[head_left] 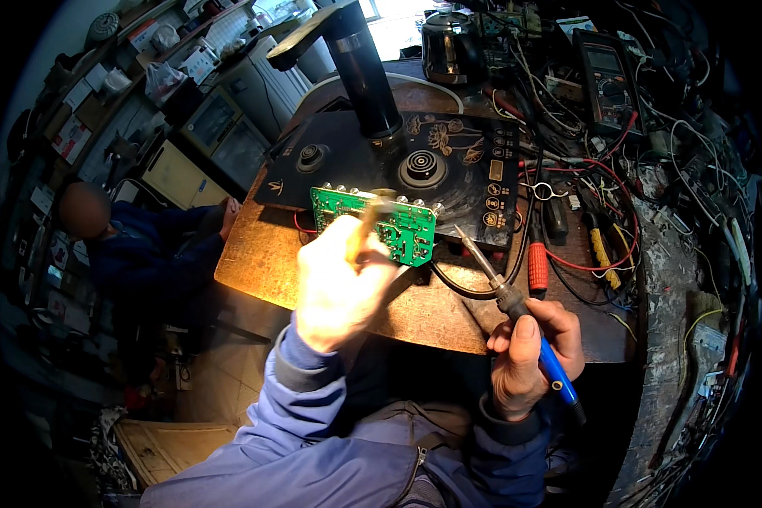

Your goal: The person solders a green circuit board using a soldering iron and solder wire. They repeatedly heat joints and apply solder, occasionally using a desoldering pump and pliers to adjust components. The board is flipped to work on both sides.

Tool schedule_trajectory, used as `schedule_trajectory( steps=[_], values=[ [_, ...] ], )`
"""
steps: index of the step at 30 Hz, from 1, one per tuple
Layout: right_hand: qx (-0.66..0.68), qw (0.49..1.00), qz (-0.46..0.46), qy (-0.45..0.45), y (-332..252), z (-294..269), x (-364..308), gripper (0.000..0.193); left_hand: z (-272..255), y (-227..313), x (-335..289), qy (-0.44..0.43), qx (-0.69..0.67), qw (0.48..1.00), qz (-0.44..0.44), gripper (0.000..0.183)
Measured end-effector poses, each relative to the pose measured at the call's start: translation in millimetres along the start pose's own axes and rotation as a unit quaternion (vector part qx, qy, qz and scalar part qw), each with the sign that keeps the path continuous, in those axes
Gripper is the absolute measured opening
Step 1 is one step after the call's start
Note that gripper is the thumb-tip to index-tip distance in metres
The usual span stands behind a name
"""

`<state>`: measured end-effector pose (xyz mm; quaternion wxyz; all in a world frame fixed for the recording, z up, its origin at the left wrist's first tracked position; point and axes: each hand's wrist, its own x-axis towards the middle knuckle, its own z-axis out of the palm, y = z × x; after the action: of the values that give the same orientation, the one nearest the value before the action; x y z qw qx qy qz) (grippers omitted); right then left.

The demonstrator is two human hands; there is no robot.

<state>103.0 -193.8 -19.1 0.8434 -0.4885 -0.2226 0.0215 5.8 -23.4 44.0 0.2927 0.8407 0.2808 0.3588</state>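
A green circuit board stands tilted against the front of a black appliance panel, its soldered side toward me. In front of the board, my left hand is closed around a yellowish brush-like tool. Motion smears the tool, and its tip lies over the board's upper part. My right hand grips a soldering iron by its blue handle. The iron's metal tip points up and left, a little to the right of the board and apart from it. My left hand hides the board's lower left.
The wooden table carries a black column behind the board, a kettle and a multimeter. Red-handled and yellow-handled tools lie right among tangled cables. A seated person is at the left, before shelves.
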Motion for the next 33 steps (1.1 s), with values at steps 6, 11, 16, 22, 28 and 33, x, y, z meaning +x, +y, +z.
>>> schedule_trajectory(
  steps=[6, 11, 16, 22, 28, 33],
  values=[
    [0.005, 1.000, -0.003, 0.007, 0.3, 1.5, 0.1, 0.021, -43.5, -15.7, -12.3, -0.013, -0.423, 0.897, -0.127, 0.035],
    [0.000, 1.000, -0.001, 0.011, 2.6, 0.9, -0.4, 0.021, -60.5, -34.7, -16.3, -0.043, -0.576, 0.807, -0.123, 0.059],
    [-0.003, 1.000, -0.001, 0.020, 6.1, 2.9, -0.5, 0.021, -64.4, -32.1, -19.2, 0.047, -0.553, 0.820, -0.137, 0.041],
    [0.009, 0.999, -0.004, 0.033, 6.4, 6.2, 0.3, 0.023, -80.1, -48.2, -13.7, 0.039, -0.614, 0.780, -0.117, 0.037],
    [0.030, 0.998, 0.020, 0.050, 2.2, 8.4, 0.5, 0.021, -95.8, -58.5, -15.6, -0.047, -0.612, 0.786, -0.076, 0.076],
    [-0.003, 0.999, 0.001, 0.042, 6.1, 8.0, 1.5, 0.023, -106.2, -53.0, -16.3, -0.058, -0.583, 0.809, -0.043, 0.075]
  ],
)
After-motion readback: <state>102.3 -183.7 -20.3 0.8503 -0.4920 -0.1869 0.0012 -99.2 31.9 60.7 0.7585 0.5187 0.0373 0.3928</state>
